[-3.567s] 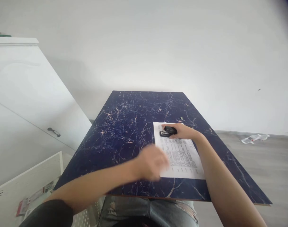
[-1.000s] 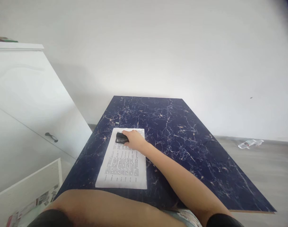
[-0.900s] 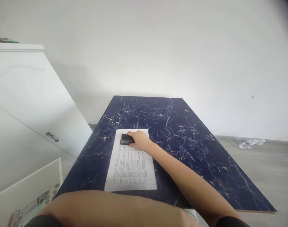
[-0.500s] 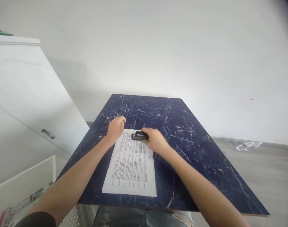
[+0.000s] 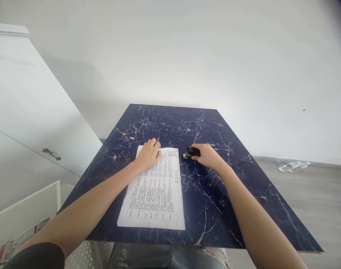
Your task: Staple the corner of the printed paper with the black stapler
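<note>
Printed sheets of paper [image 5: 152, 196] lie on the dark blue marbled table, with text running sideways and some handwriting near the right edge. My left hand [image 5: 149, 154] rests flat on their upper left part, fingers stretched toward the far edge and thumb a little apart. To the right of the paper, my right hand [image 5: 208, 155] is wrapped round a black stapler [image 5: 189, 153], whose nose points left toward the sheets. A gap of bare table separates the stapler from the paper. How many sheets are stacked cannot be made out.
Beyond my left hand a small pale strip [image 5: 132, 138] lies on the table [image 5: 170, 123]. A white cabinet [image 5: 33, 101] stands at the left, above a white bin [image 5: 24, 201] with printed items inside. Clear plastic packaging [image 5: 293, 166] lies on the floor at right.
My right hand has moved the stapler rightward, off the paper. My left hand has gone from a curled pose at the paper's upper left corner to lying flat on it.
</note>
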A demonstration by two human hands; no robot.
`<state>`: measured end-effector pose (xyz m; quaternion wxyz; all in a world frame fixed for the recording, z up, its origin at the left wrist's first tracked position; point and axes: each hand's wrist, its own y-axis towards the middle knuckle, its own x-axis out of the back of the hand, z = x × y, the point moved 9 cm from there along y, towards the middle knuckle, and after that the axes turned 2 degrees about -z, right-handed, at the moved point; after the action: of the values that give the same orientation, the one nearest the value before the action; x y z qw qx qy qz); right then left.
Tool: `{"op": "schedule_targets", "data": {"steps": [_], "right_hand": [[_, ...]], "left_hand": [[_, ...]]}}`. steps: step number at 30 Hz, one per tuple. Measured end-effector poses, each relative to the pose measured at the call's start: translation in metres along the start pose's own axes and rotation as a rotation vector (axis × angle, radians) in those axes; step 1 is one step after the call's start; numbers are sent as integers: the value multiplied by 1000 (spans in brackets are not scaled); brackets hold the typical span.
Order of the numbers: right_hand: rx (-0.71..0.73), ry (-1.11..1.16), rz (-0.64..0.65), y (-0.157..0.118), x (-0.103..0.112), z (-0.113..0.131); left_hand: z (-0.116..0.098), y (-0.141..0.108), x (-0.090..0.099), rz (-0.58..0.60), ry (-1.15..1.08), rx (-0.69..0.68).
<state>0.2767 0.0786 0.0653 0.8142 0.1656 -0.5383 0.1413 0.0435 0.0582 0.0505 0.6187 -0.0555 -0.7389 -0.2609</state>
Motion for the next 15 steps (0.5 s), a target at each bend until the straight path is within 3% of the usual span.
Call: {"op": "schedule_targets", "data": {"steps": [11, 15], "right_hand": [[75, 27, -100, 0, -7, 22], [82, 29, -102, 1, -9, 22]], "left_hand": [[3, -1, 11, -123, -165, 16], [9, -3, 23, -251, -228, 27]]}}
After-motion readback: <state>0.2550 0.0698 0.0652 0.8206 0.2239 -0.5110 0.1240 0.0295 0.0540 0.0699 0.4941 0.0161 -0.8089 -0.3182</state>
